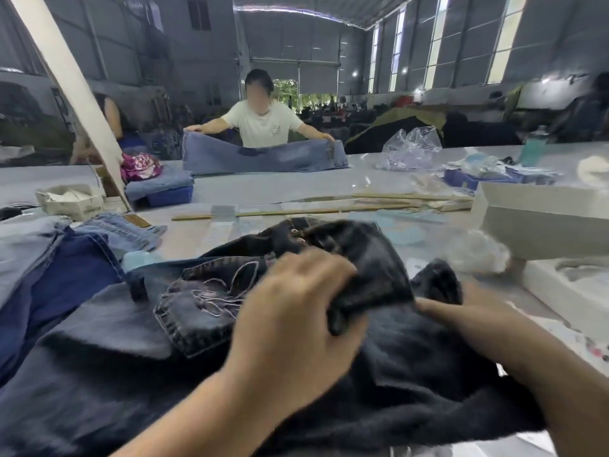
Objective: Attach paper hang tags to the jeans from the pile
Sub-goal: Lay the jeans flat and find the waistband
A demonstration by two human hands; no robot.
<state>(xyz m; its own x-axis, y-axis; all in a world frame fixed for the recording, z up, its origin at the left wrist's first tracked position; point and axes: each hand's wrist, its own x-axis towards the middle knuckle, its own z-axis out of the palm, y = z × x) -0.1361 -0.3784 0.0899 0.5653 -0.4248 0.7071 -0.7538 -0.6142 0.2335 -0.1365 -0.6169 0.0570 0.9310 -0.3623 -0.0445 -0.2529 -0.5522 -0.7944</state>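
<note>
A pair of dark, almost black jeans (138, 351) lies across the table in front of me, its back pocket stitched with pale embroidery. My left hand (293, 321) grips a bunched fold of the waist part of these jeans. My right hand (461, 321) reaches under the lifted fold, and the cloth hides its fingers. More jeans in lighter and darker blue (62, 258) lie piled at my left. No paper hang tag shows clearly in either hand.
White cardboard boxes (540, 222) stand at the right, with crumpled clear plastic (478, 252) beside them. Thin wooden sticks (290, 212) lie across the mid table. A person across the table spreads light blue jeans (263, 158). A slanted white post (69, 90) rises at the left.
</note>
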